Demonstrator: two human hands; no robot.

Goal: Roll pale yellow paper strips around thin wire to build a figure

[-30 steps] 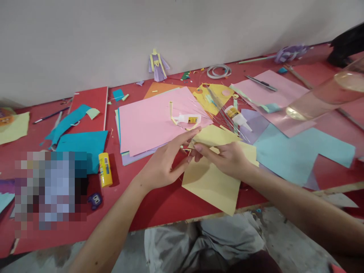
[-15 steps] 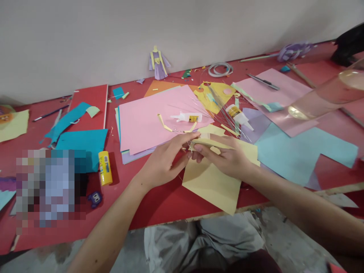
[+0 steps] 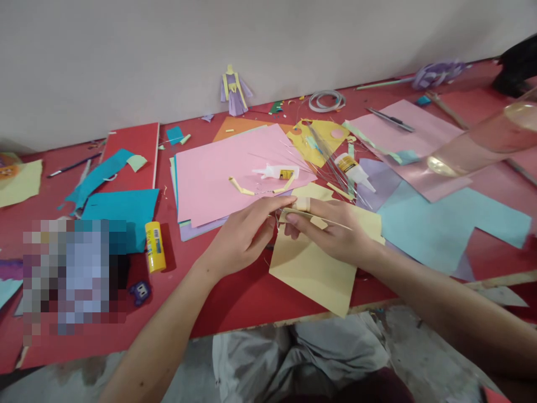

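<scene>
My left hand (image 3: pixel 245 235) and my right hand (image 3: pixel 331 229) meet fingertip to fingertip over a pale yellow paper sheet (image 3: pixel 312 268) on the red table (image 3: pixel 235 308). Both pinch a thin yellow paper strip (image 3: pixel 293 214) between them; a narrow wire seems to run through it. A small white glue bottle (image 3: pixel 277 173) and a folded yellow strip (image 3: pixel 239 186) lie on the pink paper stack (image 3: pixel 222 173) just beyond my fingers. A bundle of thin wires (image 3: pixel 331 162) fans out behind my right hand.
A yellow glue stick (image 3: pixel 154 246) stands left of my left arm beside blue paper pieces (image 3: pixel 119 210). A second glue bottle (image 3: pixel 352 169), light blue paper (image 3: pixel 444 221), pink sheets (image 3: pixel 411 137), a paper doll (image 3: pixel 234 92) by the wall, and a clear tube (image 3: pixel 482 143) at right crowd the table.
The folded yellow strip on the pink paper has dropped flat and shifted left. My right fingers have closed more over the strip while both hands stay in place.
</scene>
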